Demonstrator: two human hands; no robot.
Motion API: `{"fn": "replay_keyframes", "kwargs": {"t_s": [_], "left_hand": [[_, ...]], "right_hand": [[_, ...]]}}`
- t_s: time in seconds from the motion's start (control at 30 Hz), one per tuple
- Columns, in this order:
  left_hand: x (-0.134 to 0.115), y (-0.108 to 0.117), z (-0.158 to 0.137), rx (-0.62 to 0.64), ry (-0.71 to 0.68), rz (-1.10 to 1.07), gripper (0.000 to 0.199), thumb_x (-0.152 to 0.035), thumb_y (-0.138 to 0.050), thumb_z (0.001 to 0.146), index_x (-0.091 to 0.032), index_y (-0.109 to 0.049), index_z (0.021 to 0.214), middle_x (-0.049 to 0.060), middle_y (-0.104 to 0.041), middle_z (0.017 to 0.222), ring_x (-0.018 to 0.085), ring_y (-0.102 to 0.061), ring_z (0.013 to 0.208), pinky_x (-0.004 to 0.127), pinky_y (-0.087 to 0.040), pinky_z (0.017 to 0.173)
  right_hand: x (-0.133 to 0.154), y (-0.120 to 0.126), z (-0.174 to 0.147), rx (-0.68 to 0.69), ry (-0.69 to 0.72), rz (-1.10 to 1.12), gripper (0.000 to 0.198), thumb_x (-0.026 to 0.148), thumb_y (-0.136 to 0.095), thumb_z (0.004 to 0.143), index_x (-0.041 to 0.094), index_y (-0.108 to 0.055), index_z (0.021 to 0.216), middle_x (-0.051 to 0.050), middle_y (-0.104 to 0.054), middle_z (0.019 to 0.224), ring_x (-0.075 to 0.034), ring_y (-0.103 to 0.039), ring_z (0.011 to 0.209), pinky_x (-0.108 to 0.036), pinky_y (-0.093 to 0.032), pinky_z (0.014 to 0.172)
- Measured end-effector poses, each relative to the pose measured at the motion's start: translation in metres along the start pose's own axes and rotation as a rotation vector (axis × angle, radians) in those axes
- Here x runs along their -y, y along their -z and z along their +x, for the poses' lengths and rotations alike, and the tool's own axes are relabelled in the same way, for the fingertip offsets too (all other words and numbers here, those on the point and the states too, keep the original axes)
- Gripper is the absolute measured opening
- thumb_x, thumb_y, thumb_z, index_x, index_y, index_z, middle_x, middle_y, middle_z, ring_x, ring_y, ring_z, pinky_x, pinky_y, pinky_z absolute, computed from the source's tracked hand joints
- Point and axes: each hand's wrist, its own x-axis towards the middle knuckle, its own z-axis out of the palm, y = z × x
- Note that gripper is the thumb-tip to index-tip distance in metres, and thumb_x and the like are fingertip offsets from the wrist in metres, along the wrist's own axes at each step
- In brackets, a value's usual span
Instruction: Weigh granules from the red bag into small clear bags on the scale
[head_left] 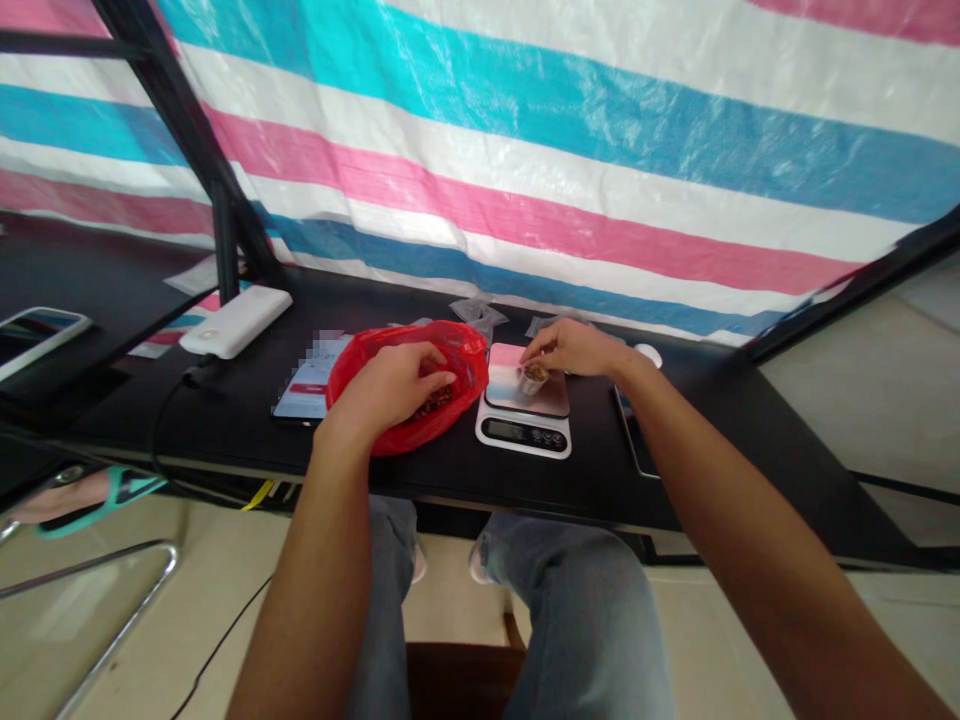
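Observation:
My left hand point(399, 380) reaches into an open red plastic bag point(352, 375). Its thumb stands apart from the index finger, while the other fingertips are partly hidden inside. Small dark reddish-brown pieces point(435, 402) lie in the bag beneath that hand. On a white digital scale point(491, 410) sits a small clear cup point(532, 380) with brownish bits in it. The fingers of my right hand point(566, 348) close around the cup's far rim. The scale's display point(506, 430) is lit, but its digits are too small to read.
A phone with a lit screen point(306, 390) lies left of the bag, and a dark phone point(634, 430) right of the scale. A white power bank point(238, 320) with a cable sits farther left. Clear plastic bags point(480, 313) lie near the striped sheet point(525, 215) behind the black table.

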Motion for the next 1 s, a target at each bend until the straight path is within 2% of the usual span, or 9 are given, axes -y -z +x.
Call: {"fn": "replay_keyframes", "kwargs": {"t_s": [0.37, 0.57, 0.83, 1.0], "left_hand": [[-0.007, -0.001, -0.001, -0.025, -0.025, 0.010, 0.025, -0.041, -0.062, 0.097, -0.024, -0.080, 0.100, 0.006, -0.083, 0.101, 0.025, -0.076, 0.093, 0.034, -0.055, 0.088], [-0.009, -0.002, -0.001, -0.009, -0.030, -0.011, 0.026, -0.040, -0.059, 0.098, -0.023, -0.079, 0.101, 0.007, -0.083, 0.107, 0.025, -0.075, 0.095, 0.035, -0.054, 0.085], [-0.010, -0.002, -0.002, -0.005, -0.028, -0.018, 0.026, -0.039, -0.059, 0.098, -0.024, -0.080, 0.101, 0.007, -0.083, 0.104, 0.025, -0.075, 0.091, 0.035, -0.054, 0.084], [-0.009, -0.003, -0.002, -0.020, -0.038, -0.021, 0.025, -0.039, -0.060, 0.098, -0.024, -0.080, 0.100, 0.007, -0.083, 0.104, 0.025, -0.075, 0.093, 0.035, -0.054, 0.084]], "right_hand": [[0.002, -0.007, -0.007, -0.101, -0.024, -0.017, 0.016, 0.023, -0.073, 0.076, 0.022, -0.086, 0.084, -0.002, -0.082, 0.081, -0.020, -0.071, 0.074, -0.028, -0.052, 0.066], [-0.001, -0.011, -0.007, -0.118, -0.037, 0.004, 0.015, 0.020, -0.072, 0.074, 0.021, -0.086, 0.082, -0.002, -0.081, 0.080, -0.019, -0.071, 0.072, -0.028, -0.054, 0.067], [-0.002, -0.016, -0.005, -0.159, -0.021, -0.005, 0.017, 0.021, -0.071, 0.071, 0.022, -0.085, 0.081, -0.001, -0.079, 0.076, -0.019, -0.068, 0.070, -0.027, -0.050, 0.062], [-0.001, -0.016, -0.008, -0.171, -0.016, -0.006, 0.016, 0.024, -0.070, 0.074, 0.022, -0.085, 0.080, -0.001, -0.079, 0.076, -0.018, -0.068, 0.068, -0.028, -0.049, 0.062]]}}
